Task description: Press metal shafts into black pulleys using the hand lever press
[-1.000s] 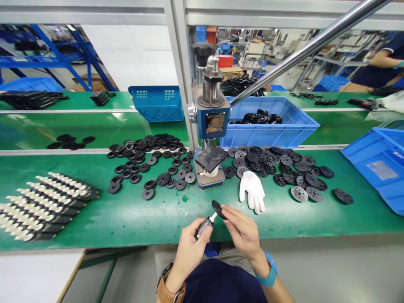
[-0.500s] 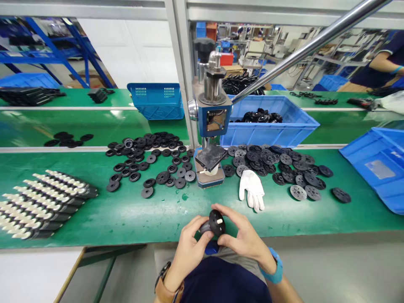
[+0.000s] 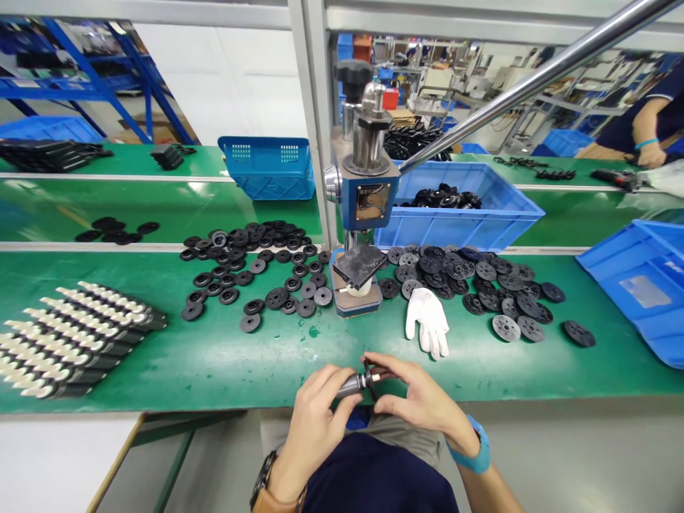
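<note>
My left hand (image 3: 327, 399) is closed around a dark cylindrical part (image 3: 350, 386) with a white tip pointing right. A black disc (image 3: 370, 379) sits on that cylinder, seen nearly edge-on. My right hand (image 3: 411, 392) has its fingers at the disc's rim and by the white tip, the thumb below. Both hands are over the bench's front edge. Beyond them stands a hand press (image 3: 363, 206) with a black rectangular block (image 3: 360, 266) on its base. A white glove (image 3: 427, 322) lies to the right of the press.
Small black discs (image 3: 229, 278) lie left of the press, larger ones (image 3: 481, 285) to its right. Rows of white-tipped dark cylinders (image 3: 80, 342) stand at the left. Blue bins (image 3: 459, 228) sit behind and at the right. The press lever (image 3: 534, 85) slants up rightward.
The cylinder and disc have turned, so the disc's face, which showed before, is now nearly edge-on and the white tip points right. The right hand has turned along with it.
</note>
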A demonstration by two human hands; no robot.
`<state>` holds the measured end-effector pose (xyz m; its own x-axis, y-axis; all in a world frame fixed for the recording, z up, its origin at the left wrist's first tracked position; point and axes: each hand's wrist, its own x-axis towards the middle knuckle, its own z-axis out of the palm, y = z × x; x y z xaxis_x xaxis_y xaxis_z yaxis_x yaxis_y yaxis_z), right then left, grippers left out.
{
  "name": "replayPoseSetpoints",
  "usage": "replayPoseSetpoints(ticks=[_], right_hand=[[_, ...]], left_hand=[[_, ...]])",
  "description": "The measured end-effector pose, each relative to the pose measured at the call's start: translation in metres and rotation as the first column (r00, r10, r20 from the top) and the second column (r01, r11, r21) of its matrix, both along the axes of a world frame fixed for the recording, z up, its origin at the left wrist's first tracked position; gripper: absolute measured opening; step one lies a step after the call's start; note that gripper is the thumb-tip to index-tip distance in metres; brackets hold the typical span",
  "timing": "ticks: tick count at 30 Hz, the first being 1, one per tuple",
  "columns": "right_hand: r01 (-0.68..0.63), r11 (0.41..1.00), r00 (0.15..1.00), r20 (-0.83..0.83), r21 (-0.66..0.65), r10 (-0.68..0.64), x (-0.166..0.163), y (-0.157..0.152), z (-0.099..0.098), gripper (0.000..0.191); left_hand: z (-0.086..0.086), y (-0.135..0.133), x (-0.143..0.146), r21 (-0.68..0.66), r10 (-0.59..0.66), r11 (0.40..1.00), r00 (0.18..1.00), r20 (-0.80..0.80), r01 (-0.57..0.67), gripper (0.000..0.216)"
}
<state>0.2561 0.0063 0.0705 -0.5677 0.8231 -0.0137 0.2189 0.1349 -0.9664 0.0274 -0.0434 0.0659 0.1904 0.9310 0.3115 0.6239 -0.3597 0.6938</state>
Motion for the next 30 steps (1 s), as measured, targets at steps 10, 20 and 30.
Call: replayPoseSetpoints(ticks=[10, 20, 30], right_hand=[[-0.099, 0.989, 0.995, 0.039, 0.105, 0.096, -0.001, 0.002, 0.003, 0.08], [-0.201, 0.922, 0.979, 0.052, 0.33, 0.195, 0.005, -0.006, 0.015, 0.078], [-0.241, 0.85, 0.97, 0.093, 0.468, 0.224, 0.004, -0.018, 0.006, 0.082]], left_hand=[[0.009, -0.002, -0.005, 0.016, -0.046, 0.999, 0.991, -0.129, 0.049, 0.01], [0.027, -0.012, -0.009, 0.048, -0.171, 0.98, 0.937, -0.304, 0.194, 0.007], [0.021, -0.018, -0.004, -0.069, -0.223, 0.975, 0.944, -0.242, 0.212, 0.005]])
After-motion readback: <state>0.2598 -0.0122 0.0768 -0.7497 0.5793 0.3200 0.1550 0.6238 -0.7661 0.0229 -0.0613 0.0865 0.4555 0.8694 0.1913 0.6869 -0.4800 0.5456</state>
